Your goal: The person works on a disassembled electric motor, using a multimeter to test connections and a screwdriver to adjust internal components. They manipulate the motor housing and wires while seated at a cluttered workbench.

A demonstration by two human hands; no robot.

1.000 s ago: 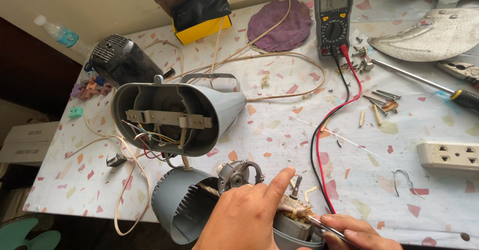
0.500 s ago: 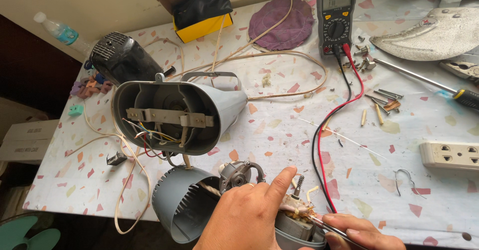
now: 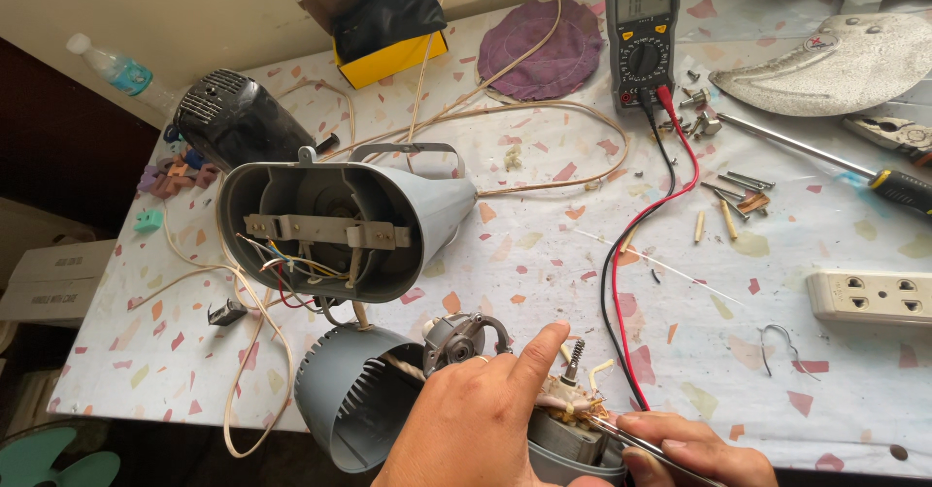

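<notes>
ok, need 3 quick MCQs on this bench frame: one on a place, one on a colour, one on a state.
1. Where is the multimeter?
A. far edge of the table
B. inside the grey housing
C. on the floor

2. What colours are its two leads?
A. red and black
B. both yellow
C. green and white

3. The large grey housing is:
A. sealed
B. open, wires showing
C. wrapped in cloth

Key: 1 A, it lies beside the purple cloth. 2 A, both trail toward the hands. 3 B, its mouth shows a bracket and loose wires.

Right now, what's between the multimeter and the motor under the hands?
In the head view, the red and black test leads run across the table from the multimeter down to the motor.
</notes>
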